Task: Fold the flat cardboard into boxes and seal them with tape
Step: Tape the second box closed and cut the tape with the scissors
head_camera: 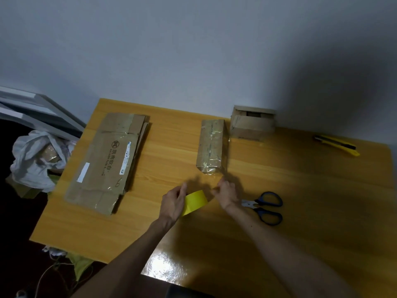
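Head view. Left hand (174, 203) grips the yellow tape roll (196, 201) just above the table (300, 190), mid-front. Right hand (226, 194) has its fingers curled at the roll's far side (whether they pinch a tape end, cannot tell). Taped box (211, 145) lies just beyond the hands. Flat cardboard stack (107, 160) sits along the left edge, with open wood between it and the box. Scissors (264, 207) lie beside the right wrist. Knife (336, 145) far right.
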